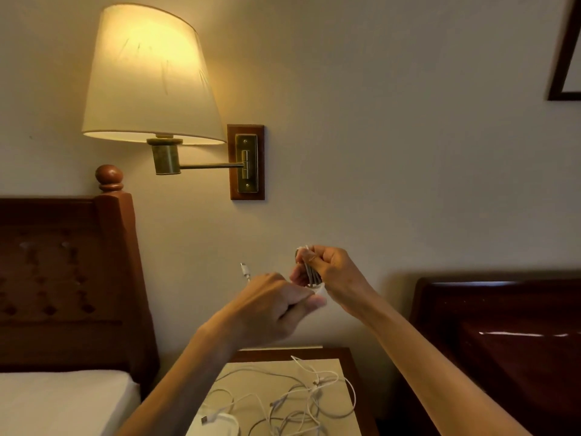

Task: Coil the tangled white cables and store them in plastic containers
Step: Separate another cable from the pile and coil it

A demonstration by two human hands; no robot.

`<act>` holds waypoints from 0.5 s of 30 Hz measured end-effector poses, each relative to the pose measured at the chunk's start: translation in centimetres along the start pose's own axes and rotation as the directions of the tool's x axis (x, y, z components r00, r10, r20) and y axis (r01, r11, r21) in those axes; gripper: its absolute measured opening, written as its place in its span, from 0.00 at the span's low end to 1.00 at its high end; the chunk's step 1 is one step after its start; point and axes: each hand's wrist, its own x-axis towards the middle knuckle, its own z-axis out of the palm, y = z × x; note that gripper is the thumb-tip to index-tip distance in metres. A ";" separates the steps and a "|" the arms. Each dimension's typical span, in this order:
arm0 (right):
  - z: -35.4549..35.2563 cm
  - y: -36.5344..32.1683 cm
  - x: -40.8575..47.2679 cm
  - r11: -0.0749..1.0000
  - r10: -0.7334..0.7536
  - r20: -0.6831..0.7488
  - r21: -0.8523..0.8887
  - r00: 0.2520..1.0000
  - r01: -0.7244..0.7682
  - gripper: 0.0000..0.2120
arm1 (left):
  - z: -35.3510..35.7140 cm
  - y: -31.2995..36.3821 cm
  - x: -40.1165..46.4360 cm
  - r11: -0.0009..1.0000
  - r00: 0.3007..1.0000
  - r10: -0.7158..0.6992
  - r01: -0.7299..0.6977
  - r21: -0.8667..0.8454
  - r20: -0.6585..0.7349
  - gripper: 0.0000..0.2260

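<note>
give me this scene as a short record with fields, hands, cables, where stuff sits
right hand: right hand raised, fingers curled round a coiled white cable
left hand: left hand beside it, pinching that cable's loose end; plug tip sticks up above it
loose cables: tangled white cables lying on the nightstand below the hands
container: white lidded container at the nightstand's near left edge, partly out of view
surroundings: lit wall lamp, wooden headboard, bed at left
stage: one cable being coiled, the others still tangled
</note>
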 end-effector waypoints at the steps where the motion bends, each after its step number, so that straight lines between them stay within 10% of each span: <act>1: 0.1 0.0 -0.2 1.000 -0.005 0.025 -0.020 1.000 0.005 0.15 | -0.3 -0.4 0.3 1.000 0.999 0.006 -0.006 -0.004 -0.047 0.20; 10: 0.6 -1.1 -2.0 0.991 0.029 0.106 0.129 0.994 -0.042 0.21 | -1.4 -3.4 1.3 0.996 0.922 -0.081 0.065 -0.055 -0.379 0.13; 15: 0.3 -2.2 -2.5 0.933 0.107 0.196 0.319 0.975 -0.166 0.20 | 0.0 -4.4 0.8 0.914 0.829 -0.367 0.237 -0.329 -0.422 0.16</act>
